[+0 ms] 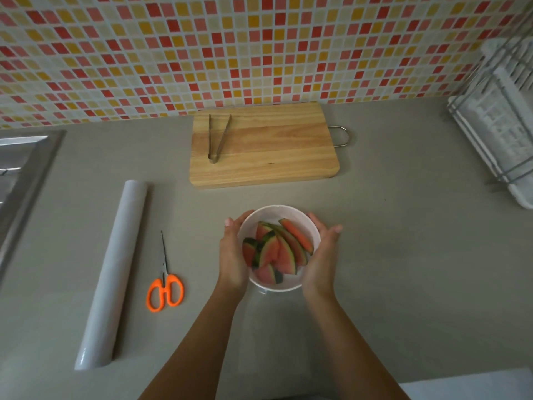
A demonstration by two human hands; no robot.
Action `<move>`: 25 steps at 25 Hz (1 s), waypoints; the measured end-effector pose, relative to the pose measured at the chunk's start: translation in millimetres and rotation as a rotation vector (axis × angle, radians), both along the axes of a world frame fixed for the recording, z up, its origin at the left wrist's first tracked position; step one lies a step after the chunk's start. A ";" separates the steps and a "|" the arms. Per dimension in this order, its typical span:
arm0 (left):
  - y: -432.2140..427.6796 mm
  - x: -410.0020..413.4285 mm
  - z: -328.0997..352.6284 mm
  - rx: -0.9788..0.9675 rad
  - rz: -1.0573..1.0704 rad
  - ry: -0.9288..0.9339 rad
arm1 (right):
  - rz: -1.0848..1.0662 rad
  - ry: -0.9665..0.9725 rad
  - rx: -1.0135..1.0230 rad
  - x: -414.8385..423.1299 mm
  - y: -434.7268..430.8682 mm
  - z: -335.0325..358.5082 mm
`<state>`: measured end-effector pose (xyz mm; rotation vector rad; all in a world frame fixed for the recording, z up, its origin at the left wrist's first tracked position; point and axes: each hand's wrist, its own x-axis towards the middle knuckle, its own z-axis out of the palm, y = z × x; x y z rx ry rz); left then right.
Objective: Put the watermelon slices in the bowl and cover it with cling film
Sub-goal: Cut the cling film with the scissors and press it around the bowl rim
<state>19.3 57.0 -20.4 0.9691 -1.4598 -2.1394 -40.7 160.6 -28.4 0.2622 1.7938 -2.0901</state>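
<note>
A white bowl [288, 212] stands on the grey counter, holding several watermelon slices [277, 251] with red flesh and green rind. My left hand [230, 255] lies flat against the bowl's left side and my right hand [320, 255] against its right side. The fingers of both are nearly straight and reach along the rim. A faint clear sheet of cling film [259, 313] seems to trail from the bowl's near edge onto the counter. The cling film roll [115, 272] lies to the left.
Orange-handled scissors [165, 290] lie between the roll and the bowl. A wooden cutting board [274, 157] with metal tongs [217, 138] on it sits behind the bowl by the tiled wall. A steel sink [20, 174] is far left, a white dish rack [496, 134] far right.
</note>
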 end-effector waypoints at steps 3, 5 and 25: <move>0.9 3.1 4.4 0.006 0.003 -0.106 | 0.009 -0.104 0.002 -7.2 -1.6 7.3; 9.8 17.4 0.0 -0.095 -0.034 -0.155 | -0.165 0.008 0.128 -19.2 2.5 13.6; -17.5 7.5 -4.0 -1.203 -0.413 -0.461 | -0.217 0.264 0.449 36.2 2.0 -15.2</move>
